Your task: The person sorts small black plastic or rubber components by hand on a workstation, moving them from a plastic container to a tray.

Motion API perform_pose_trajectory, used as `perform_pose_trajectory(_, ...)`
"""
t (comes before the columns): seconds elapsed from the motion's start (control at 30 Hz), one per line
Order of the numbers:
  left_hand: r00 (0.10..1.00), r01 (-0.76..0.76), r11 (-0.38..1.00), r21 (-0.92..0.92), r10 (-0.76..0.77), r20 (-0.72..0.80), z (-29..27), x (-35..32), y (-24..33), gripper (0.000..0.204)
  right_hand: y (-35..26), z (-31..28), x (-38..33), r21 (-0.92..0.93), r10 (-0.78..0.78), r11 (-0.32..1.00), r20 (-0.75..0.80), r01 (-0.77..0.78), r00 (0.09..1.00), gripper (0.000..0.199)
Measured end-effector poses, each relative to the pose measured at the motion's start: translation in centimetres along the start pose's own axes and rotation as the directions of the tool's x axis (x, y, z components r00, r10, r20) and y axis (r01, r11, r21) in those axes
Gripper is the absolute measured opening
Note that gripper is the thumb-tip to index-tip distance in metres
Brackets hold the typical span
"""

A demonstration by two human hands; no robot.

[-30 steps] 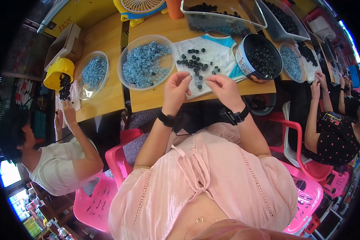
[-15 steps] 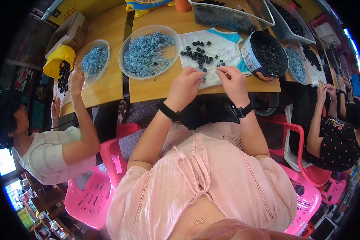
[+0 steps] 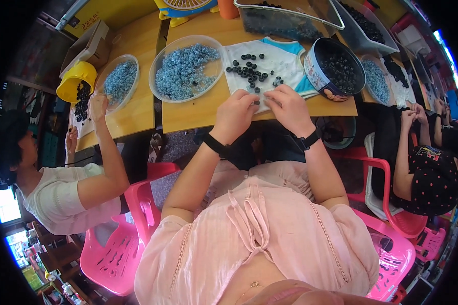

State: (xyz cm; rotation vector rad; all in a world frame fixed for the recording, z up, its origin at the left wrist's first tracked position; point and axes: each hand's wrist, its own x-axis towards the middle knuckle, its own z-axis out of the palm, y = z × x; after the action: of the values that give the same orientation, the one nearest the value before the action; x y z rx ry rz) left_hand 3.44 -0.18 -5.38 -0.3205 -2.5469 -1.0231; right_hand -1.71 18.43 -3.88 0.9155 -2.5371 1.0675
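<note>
Small black rings [image 3: 249,71] lie scattered on a white cloth [image 3: 285,63] spread over the near edge of the wooden table [image 3: 198,114]. Both hands meet at the cloth's near edge, fingertips drawn together: the left hand [image 3: 236,112] and the right hand [image 3: 289,107] each seem to pinch something tiny between thumb and fingers, though the piece itself is too small to make out. Each wrist carries a dark band. Toward the table's left edge stands a clear round bowl [image 3: 188,68] heaped with blue pieces; near the right edge sits a round tin [image 3: 336,68] full of black rings. Clear tubs [image 3: 290,20] of dark parts line the far edge. At the next table to the left, another person's hand [image 3: 99,104] reaches toward a smaller bowl of blue pieces [image 3: 118,81], beside a yellow cup [image 3: 75,84]
</note>
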Motion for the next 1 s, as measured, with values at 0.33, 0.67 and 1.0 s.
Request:
perform_pose_trajectory(0.33, 0.992, 0.115, 0.954, -0.279, -0.123, -0.013, -0.4, -0.3, 0.1, 0.022, -0.2, 0.0, 0.3, 0.054, 0.076, 0.996, -0.039, -0.074, 0.996, 0.009)
perform_pose_trajectory(0.67, 0.921, 0.376, 0.526, -0.763, -0.302, 0.245, -1.9, -1.3, 0.8, 0.025, -3.8, -2.0, 0.1, 0.642, 0.283, 0.676, 0.227, -0.362, 0.932, 0.013)
perform_pose_trajectory(1.0, 0.941, 0.331, 0.578, -0.746, -0.265, 0.212, -1.8, -1.8, 0.7, 0.025, -4.3, -2.7, 0.3, 0.63, 0.198, 0.696, 0.293, -0.345, 0.935, 0.011)
